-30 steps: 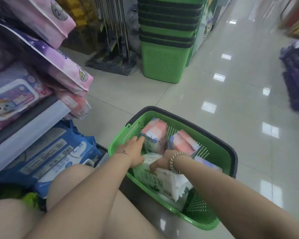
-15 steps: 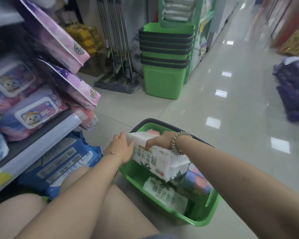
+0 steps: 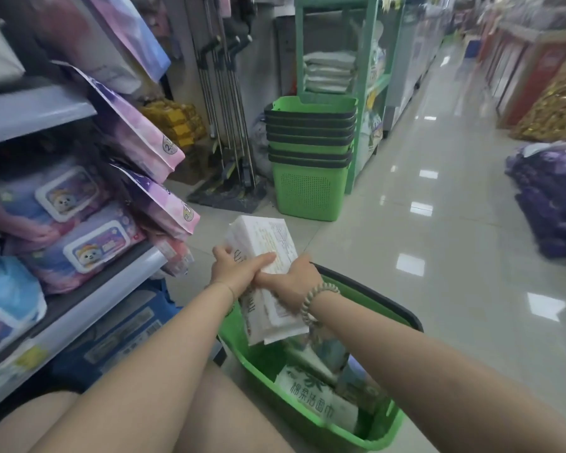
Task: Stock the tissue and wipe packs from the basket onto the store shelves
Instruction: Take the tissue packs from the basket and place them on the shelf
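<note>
Both left hand [image 3: 234, 271] and right hand [image 3: 291, 282] clamp white tissue pack [image 3: 262, 243] mid-body above basket [image 3: 409, 318]; looks soft, light, squashy, slippery film.

Shelf [image 3: 79, 308] on the left is crammed with wipe packs [image 3: 89, 246], and hanging pink bags [image 3: 144, 138] stick out past its edge. Floor [image 3: 438, 256] to the right is wide open.

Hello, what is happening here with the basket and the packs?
A person is restocking shelves. Both hands, left and right, hold a white tissue pack lifted above the green basket on the floor. More packs remain inside the basket. The shelf with wipe packs stands at the left.
</note>
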A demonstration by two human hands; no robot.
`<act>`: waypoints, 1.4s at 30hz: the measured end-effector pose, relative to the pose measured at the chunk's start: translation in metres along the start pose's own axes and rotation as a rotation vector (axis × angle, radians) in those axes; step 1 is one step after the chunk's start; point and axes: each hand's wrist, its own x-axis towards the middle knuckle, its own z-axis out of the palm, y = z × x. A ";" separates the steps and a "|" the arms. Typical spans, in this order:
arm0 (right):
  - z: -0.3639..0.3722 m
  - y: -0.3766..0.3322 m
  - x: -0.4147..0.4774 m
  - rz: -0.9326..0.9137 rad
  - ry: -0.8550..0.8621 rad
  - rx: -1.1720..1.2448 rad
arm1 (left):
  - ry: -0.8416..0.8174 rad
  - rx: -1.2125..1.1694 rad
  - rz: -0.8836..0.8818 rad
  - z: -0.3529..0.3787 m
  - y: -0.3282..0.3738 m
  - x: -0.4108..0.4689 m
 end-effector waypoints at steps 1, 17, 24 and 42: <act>0.000 -0.002 -0.003 -0.014 -0.030 0.066 | 0.035 0.003 0.041 -0.002 0.004 -0.001; -0.030 -0.058 -0.022 -0.489 0.106 -0.048 | 0.220 0.226 0.736 -0.080 0.102 -0.036; -0.061 -0.104 -0.037 -0.777 0.344 -0.093 | 0.280 0.583 0.841 -0.119 0.130 -0.066; -0.059 -0.209 -0.078 -1.366 0.605 -0.868 | 0.567 1.045 1.110 -0.199 0.151 -0.112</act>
